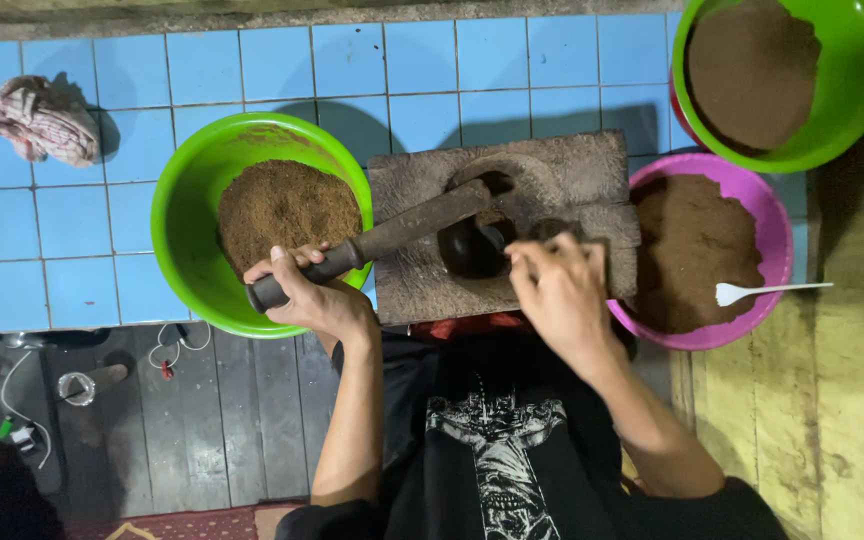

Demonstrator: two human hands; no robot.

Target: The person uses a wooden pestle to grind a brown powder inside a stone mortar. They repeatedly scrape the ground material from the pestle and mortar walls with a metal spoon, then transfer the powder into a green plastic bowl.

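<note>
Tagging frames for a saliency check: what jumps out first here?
The three bright basins of brown powder: a green basin at the left, a purple basin with a white plastic spoon at the right, another green one at the top right. Between them lies a worn wooden block with a dark hollow. The left hand grips a dark wooden pestle laid across it; the right hand reaches beside the hollow.

Rough weathered wooden block point(562, 170); matt dark pestle point(392, 237); glossy green plastic basin point(184, 215); glossy blue tiles point(422, 60); crumpled cloth point(40, 120).
</note>
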